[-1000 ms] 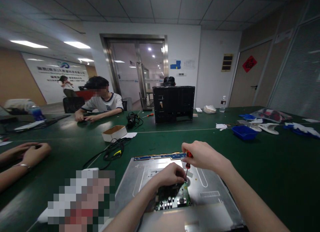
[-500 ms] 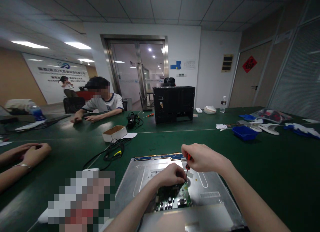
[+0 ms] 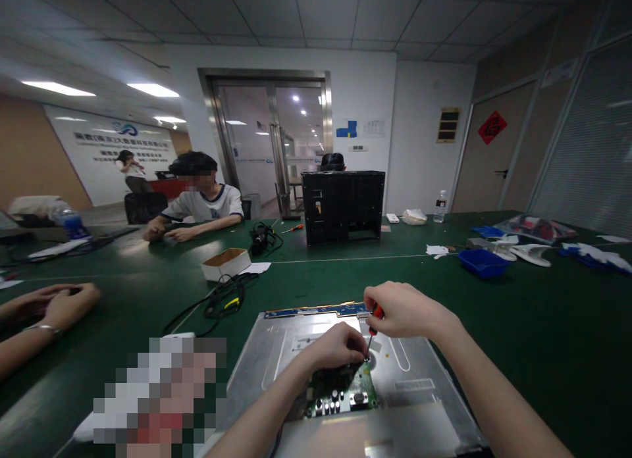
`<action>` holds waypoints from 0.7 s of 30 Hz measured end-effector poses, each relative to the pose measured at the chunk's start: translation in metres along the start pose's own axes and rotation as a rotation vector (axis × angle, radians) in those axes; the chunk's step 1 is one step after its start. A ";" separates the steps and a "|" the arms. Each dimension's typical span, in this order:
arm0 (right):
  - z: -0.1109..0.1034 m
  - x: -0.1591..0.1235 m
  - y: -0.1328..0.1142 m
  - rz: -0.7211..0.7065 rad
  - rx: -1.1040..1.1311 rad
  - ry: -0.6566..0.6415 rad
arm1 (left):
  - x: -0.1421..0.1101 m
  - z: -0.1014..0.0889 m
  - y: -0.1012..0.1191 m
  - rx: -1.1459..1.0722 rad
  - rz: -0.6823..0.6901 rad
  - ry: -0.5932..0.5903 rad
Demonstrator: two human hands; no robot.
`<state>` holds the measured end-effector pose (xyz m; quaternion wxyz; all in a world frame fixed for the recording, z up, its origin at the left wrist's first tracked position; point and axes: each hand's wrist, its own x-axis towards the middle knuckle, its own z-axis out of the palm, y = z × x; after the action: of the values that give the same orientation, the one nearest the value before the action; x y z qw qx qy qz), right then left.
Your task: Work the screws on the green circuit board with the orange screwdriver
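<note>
A red-and-black screwdriver [image 3: 376, 311] is gripped in my right hand [image 3: 402, 308], its handle leaning to the right. The thin shaft slants down to the upper corner of a green circuit board [image 3: 364, 384], where its tip meets a small bright spot. My left hand [image 3: 338, 346] lies over the board, fingers curled and pinched close to that tip; whatever they hold is hidden. The board sits on a flat silver metal panel [image 3: 415, 359], with a blue circuit strip [image 3: 309, 310] along the far edge. My left hand and forearm cover part of the board.
On the green table [image 3: 533, 339] stand a small open box [image 3: 226, 265], black cables [image 3: 224, 303], a black monitor housing [image 3: 343, 208] and a blue tray [image 3: 482, 263]. A co-worker's hands [image 3: 69, 308] are at the left; another person [image 3: 197, 195] sits across.
My right hand has shifted slightly right, and the screwdriver handle now tilts more to the right. The tip stays at the same spot. My left hand has barely moved.
</note>
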<state>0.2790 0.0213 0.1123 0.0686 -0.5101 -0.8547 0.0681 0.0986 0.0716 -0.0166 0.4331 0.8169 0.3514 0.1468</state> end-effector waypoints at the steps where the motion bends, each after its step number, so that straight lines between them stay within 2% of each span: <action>1: 0.001 0.000 0.001 -0.019 0.020 0.001 | 0.000 0.000 0.000 0.004 0.001 -0.001; 6: 0.006 0.002 0.002 -0.059 0.047 0.011 | 0.000 0.000 0.000 0.008 0.004 -0.003; 15: 0.000 0.004 -0.008 0.078 -0.086 0.043 | -0.001 0.001 0.002 -0.022 0.023 0.013; 21: 0.004 0.003 -0.003 -0.029 -0.025 0.049 | 0.001 0.001 -0.001 -0.022 0.025 0.009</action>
<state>0.2736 0.0224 0.1088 0.0840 -0.5000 -0.8608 0.0437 0.0995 0.0717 -0.0177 0.4386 0.8159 0.3414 0.1595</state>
